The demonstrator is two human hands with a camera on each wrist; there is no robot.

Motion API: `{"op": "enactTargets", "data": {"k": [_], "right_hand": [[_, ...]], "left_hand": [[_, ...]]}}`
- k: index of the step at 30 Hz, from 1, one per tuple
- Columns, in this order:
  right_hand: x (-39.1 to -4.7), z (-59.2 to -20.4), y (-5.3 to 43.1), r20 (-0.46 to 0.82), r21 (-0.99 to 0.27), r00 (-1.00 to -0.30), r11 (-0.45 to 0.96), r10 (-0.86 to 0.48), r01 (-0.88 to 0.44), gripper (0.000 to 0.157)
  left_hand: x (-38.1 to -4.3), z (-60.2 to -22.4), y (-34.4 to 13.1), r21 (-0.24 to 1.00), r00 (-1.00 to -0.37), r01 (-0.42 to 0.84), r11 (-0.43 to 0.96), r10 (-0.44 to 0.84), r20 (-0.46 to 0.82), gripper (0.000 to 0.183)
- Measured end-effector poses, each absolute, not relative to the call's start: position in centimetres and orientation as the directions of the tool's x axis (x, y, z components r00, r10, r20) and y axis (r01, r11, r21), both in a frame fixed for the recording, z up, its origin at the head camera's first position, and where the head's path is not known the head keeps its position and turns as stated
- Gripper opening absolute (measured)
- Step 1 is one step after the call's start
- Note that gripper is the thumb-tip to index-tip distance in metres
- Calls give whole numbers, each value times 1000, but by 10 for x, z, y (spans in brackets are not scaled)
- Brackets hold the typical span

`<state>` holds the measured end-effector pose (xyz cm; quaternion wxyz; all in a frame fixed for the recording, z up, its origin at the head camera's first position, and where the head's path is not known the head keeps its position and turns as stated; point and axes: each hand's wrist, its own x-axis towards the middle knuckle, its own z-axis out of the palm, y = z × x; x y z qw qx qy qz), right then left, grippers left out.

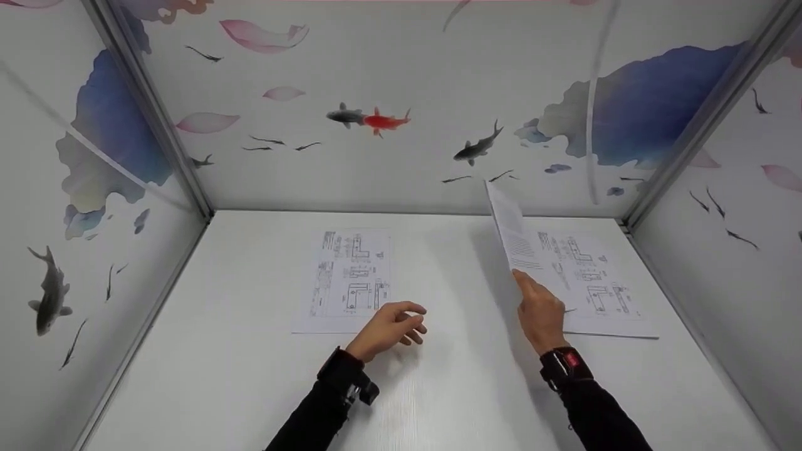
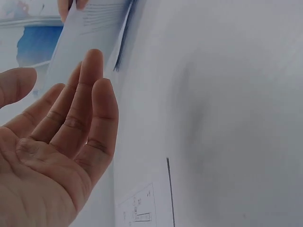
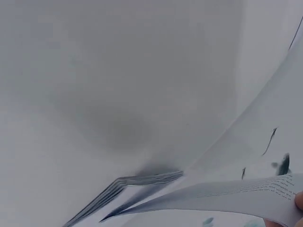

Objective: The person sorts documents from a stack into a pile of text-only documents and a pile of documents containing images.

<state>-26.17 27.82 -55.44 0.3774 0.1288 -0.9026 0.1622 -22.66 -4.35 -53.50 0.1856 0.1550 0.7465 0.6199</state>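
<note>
Watching R hand (image 1: 542,313) pinch raised paper (image 1: 514,228) by its near edge — prob. light, floppy, easily creased, so edge's best — L hand (image 1: 390,329) relaxed, holding nothing.

The table (image 1: 219,326) is plain white. The left drawing sheet (image 1: 360,274) is also white, covered with thin dark lines of technical figures, and the right paper stack (image 1: 598,285) carries a very similar pattern. The raised page (image 1: 510,222) is white too, with rows of small grey print. The back wall (image 1: 401,175) is white and bears pink petals (image 1: 208,122), dark grey fish (image 1: 474,150), one red fish (image 1: 386,121) (the brightest colour here, I would say) and a blue patch (image 1: 664,103), which becomes grey at its left border. Both sleeves (image 1: 311,413) are black, also the wristbands (image 1: 341,366); the right one shows a small red mark (image 1: 571,359).
</note>
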Motion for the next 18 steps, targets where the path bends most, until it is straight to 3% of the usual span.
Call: {"op": "enactTargets", "data": {"k": [5,14,18], "right_hand": [[-256,-548,253,769,-131,-613,895,-180,-427,50],[-237,-537,197,797,-45,-530,845,-292,-533,53],[-229,-538,179,802,-19,-496,817,-332,-577,51]], "left_hand": [[-230,-532,-30,993,-880,-68,100,463,-107,37],[-235,-519,0,976,-893,-192,-102,430,-131,76],[-236,-517,6,957,-898,-218,-189,422,-121,82]]}}
